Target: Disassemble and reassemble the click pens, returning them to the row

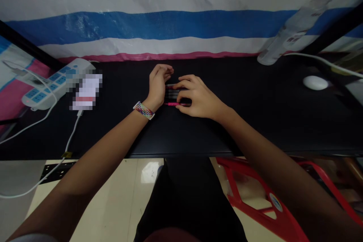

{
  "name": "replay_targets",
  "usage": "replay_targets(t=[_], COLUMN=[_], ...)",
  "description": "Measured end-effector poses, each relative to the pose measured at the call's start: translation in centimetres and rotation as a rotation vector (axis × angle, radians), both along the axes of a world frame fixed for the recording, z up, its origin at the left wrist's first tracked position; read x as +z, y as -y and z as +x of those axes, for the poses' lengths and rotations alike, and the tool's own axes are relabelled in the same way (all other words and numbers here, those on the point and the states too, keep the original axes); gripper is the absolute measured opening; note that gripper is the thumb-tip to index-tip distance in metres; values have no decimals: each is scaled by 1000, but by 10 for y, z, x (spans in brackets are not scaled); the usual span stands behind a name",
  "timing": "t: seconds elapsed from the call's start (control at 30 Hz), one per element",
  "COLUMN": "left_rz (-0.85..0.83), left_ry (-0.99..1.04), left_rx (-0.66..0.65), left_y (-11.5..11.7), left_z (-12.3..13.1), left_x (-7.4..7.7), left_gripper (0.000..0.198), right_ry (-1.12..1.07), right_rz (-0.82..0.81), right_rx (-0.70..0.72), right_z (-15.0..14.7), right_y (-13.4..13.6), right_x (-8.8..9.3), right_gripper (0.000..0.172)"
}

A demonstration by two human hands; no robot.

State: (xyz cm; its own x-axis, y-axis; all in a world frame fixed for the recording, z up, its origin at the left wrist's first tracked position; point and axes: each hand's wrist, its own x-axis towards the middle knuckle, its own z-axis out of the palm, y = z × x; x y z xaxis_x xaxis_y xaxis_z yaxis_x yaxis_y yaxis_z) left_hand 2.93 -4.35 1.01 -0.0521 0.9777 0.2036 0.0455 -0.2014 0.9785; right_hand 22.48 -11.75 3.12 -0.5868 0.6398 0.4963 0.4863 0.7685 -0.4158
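Several pens (pixel 172 94) lie side by side in a row on the black desk, between my two hands. Nearest to me in the row is a bright pink pen (pixel 171 104); the others look clear or grey, with a reddish one at the far side. My left hand (pixel 158 85) stands on its edge at the left ends of the pens, palm turned right, fingers stretched and slightly bent. From the right, my right hand (pixel 195 96) spans the row with bent fingers, its thumb at the pink pen. It covers the pens' right ends.
On the left are a power strip (pixel 61 79) and a blurred-out phone-like object (pixel 87 90) on a white cable (pixel 73 132). A clear bottle (pixel 289 38) and a white mouse (pixel 315 82) are on the right. A red plastic stool or chair (pixel 255 196) is below the desk edge (pixel 181 155).
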Motion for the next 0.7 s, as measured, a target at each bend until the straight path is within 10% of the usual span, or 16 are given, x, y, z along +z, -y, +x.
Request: replay_targets(t=[0.43, 0.7], left_rz=[112, 387], left_ry=[97, -251], left_rx=[-22, -313], left_y=[-8, 14], left_z=[-7, -9], left_x=[4, 25], left_gripper=[27, 44], right_ry=[-137, -225], right_rz=[52, 8], right_rx=[-42, -249], right_z=[7, 17], right_y=[-6, -15], right_x=[6, 7], right_gripper=[10, 12])
